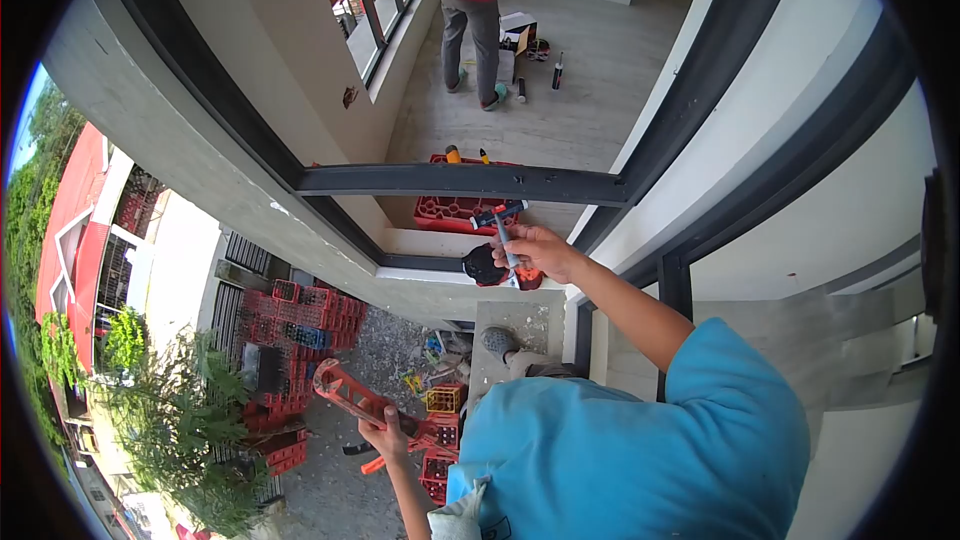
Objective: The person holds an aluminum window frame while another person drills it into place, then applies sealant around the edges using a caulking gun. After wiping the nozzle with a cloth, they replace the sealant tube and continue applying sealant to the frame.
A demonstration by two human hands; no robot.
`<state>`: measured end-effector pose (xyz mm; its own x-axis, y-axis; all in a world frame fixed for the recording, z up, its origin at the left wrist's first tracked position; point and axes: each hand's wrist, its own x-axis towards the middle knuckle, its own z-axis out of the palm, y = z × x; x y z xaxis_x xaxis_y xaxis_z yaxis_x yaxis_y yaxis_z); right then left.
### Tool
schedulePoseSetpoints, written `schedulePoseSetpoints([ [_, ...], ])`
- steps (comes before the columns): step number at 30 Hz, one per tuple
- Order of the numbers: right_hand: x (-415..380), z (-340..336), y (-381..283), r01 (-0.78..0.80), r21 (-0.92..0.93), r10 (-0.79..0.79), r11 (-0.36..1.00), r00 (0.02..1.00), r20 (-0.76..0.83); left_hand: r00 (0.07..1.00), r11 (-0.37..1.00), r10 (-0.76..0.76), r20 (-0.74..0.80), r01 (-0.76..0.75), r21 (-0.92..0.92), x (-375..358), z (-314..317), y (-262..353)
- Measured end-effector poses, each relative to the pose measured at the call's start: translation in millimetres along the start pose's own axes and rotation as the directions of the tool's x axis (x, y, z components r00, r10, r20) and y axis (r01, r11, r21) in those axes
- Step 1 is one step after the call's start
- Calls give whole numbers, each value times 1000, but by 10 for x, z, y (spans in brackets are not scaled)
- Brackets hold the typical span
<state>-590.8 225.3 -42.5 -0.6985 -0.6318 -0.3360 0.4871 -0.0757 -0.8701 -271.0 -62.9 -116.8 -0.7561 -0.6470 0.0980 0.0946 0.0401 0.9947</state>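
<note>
My left hand [385, 435], at the lower left, is closed around a red-orange caulking gun [348, 392]. Its open frame points up and left, out over the ground below. My right hand [540, 252] pinches the grey handle of a small T-shaped tool [507, 230] with a dark head, held just below the dark crossbar of the window frame [460, 183]. Directly under that hand, on the sill, sits a round black item [484, 265]. Beside it is an orange-and-black object [528, 278], partly hidden by my hand.
A red crate [440, 212] stands inside behind the crossbar. Farther in, a person [470, 10] stands near a box [517, 28] and a dark bottle or tube [558, 72]. My shod foot [497, 342] is on a narrow ledge. Stacked red crates [310, 325] lie far below outside.
</note>
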Motion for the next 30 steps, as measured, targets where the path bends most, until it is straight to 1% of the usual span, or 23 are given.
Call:
schedulePoseSetpoints([
  [3, -28, -89, -172, 123, 5, -123, 992, 991, -46, 1000, 999, 8, -21, -9, -46, -23, 72, 22],
  [4, -22, -122, -205, 139, -9, -139, 990, 986, -86, 1000, 999, 2, 0, -2, -35, -16, 49, 0],
  [7, -86, -138, -305, 153, 55, -142, 987, 976, -168, 1000, 999, 13, -16, -13, -34, -28, 102, 45],
  [8, -69, -188, -287, 160, 59, -146, 985, 972, -186, 1000, 999, -17, -10, 17, -36, -32, 80, 20],
  [11, -54, -263, -317, 175, 9, -167, 985, 956, -242, 1000, 999, 20, 13, -19, -42, -3, 114, 76],
  [17, -36, -337, -504, 249, 72, -209, 966, 912, -352, 1000, 999, 23, 21, -22, -37, 56, 117, 158],
  [22, 0, -328, -547, 253, 205, -187, 945, 937, -294, 998, 999, 39, 50, -37, -37, 165, 180, 286],
  [24, 17, -304, -547, 274, 187, -211, 943, 930, -302, 997, 998, 43, 58, -40, -52, 229, 220, 340],
  [25, 21, -292, -555, 286, 177, -223, 942, 925, -306, 995, 997, 54, 86, -48, -66, 277, 231, 369],
  [27, 6, -265, -601, 310, 114, -250, 944, 896, -367, 987, 994, 76, 142, -63, -93, 393, 270, 461],
  [30, 25, -375, -623, 358, 73, -297, 931, 858, -418, 981, 978, 103, 162, -70, -197, 576, 474, 696],
])
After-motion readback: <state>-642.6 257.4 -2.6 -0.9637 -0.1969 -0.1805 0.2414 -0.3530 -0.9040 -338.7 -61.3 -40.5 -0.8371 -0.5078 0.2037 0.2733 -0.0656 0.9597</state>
